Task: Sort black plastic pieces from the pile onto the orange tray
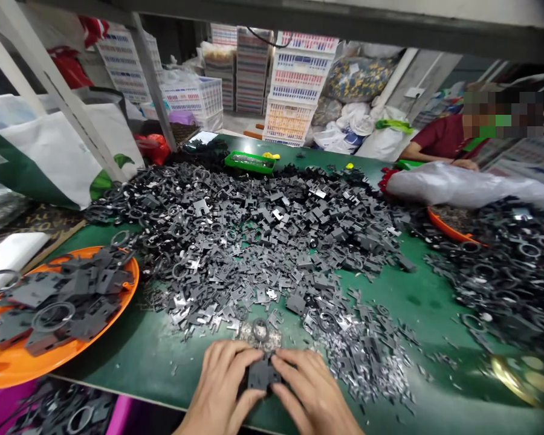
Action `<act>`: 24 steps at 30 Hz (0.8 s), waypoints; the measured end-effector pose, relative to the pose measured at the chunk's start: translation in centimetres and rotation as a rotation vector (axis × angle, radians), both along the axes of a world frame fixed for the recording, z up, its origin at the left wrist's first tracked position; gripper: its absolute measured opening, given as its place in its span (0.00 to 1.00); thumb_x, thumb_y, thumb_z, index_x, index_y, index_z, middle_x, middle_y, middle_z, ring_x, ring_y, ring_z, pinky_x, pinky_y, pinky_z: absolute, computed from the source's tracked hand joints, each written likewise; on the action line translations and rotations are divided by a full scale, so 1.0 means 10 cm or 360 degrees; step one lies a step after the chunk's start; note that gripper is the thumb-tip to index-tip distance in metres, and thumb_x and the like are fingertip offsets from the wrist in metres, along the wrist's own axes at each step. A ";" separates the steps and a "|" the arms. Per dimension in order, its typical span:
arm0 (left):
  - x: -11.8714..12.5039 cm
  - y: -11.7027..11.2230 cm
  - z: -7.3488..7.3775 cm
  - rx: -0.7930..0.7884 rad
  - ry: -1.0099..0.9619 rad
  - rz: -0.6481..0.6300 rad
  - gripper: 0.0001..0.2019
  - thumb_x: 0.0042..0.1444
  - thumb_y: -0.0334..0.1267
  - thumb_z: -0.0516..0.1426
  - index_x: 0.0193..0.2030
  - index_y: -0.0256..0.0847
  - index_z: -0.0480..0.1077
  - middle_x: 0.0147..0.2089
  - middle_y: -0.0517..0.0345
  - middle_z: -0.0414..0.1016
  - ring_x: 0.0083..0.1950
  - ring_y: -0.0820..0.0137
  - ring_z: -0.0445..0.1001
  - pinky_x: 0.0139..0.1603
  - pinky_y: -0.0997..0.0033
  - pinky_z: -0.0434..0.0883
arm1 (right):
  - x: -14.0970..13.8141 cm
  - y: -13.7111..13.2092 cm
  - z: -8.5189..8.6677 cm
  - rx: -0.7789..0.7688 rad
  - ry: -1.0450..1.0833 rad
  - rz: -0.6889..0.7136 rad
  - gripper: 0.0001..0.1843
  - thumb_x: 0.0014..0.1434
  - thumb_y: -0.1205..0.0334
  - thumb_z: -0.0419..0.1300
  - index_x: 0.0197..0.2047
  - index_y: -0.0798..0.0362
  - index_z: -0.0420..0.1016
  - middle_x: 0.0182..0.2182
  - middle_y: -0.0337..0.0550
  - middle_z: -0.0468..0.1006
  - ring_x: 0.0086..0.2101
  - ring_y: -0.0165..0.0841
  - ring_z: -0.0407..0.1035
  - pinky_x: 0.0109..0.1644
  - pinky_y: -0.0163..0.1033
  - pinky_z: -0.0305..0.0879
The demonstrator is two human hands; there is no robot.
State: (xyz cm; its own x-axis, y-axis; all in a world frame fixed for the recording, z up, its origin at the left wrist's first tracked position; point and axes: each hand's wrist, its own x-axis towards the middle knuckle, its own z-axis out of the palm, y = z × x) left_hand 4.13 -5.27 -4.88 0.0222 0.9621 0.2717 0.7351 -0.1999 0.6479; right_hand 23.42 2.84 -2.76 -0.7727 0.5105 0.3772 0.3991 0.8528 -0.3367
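My left hand (220, 389) and my right hand (310, 393) meet at the near edge of the green table (417, 302). Between them they pinch a small dark grey plastic part (263, 374), fingers of both hands curled onto it. Just beyond my fingertips lies a ring-shaped piece (260, 329) among loose scraps. A large heap of dark grey plastic parts (263, 229) covers the table's middle.
An orange tray (22, 362) with grey parts and rings sits at the left. A second pile of rings (508, 272) lies at the right, with an orange bowl (448, 229). A green tray (249, 162) stands at the back. A person in a maroon shirt (439, 142) sits far right. Crates (299, 90) are stacked behind.
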 end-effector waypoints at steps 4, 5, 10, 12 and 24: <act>-0.08 0.01 0.04 -0.0044 0.0078 -0.0077 0.21 0.57 0.38 0.59 0.56 0.47 0.60 0.51 0.53 0.70 0.51 0.62 0.67 0.51 0.60 0.67 | -0.07 0.02 0.03 0.0086 0.0016 -0.0047 0.14 0.68 0.62 0.45 0.49 0.54 0.69 0.38 0.49 0.79 0.36 0.36 0.74 0.40 0.41 0.69; -0.10 0.02 0.06 -0.0046 0.0089 -0.0078 0.22 0.57 0.39 0.59 0.57 0.47 0.60 0.52 0.52 0.69 0.52 0.62 0.67 0.52 0.60 0.67 | -0.07 0.02 0.03 0.0096 0.0023 -0.0040 0.14 0.68 0.61 0.45 0.49 0.55 0.69 0.38 0.49 0.79 0.36 0.36 0.74 0.41 0.41 0.68; -0.15 0.12 0.16 -0.0145 0.0062 -0.0163 0.20 0.58 0.43 0.57 0.57 0.48 0.61 0.53 0.53 0.69 0.53 0.62 0.67 0.53 0.59 0.67 | -0.05 0.02 -0.01 0.0011 0.0068 -0.0045 0.12 0.68 0.61 0.47 0.49 0.55 0.67 0.39 0.48 0.78 0.38 0.36 0.73 0.43 0.40 0.67; -0.17 0.15 0.18 -0.0187 0.0063 -0.0226 0.20 0.58 0.43 0.57 0.56 0.48 0.62 0.51 0.54 0.71 0.52 0.62 0.67 0.53 0.59 0.67 | -0.04 0.00 -0.05 -0.0061 0.0054 -0.0050 0.10 0.66 0.63 0.49 0.48 0.54 0.68 0.38 0.48 0.78 0.37 0.37 0.72 0.43 0.41 0.66; -0.07 0.01 0.03 -0.0105 -0.0205 -0.0340 0.15 0.58 0.34 0.56 0.52 0.46 0.62 0.49 0.52 0.66 0.48 0.65 0.69 0.50 0.63 0.69 | -0.07 0.05 0.04 -0.0774 -0.0392 -0.0102 0.21 0.51 0.66 0.64 0.49 0.50 0.67 0.43 0.44 0.73 0.42 0.39 0.69 0.46 0.43 0.67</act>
State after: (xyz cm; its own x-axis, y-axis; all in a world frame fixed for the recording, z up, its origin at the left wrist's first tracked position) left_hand 3.46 -5.14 -4.58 0.1959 0.9551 0.2224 0.5913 -0.2960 0.7501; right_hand 22.77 3.33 -2.33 -0.7700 0.6299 -0.1020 0.5620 0.5937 -0.5759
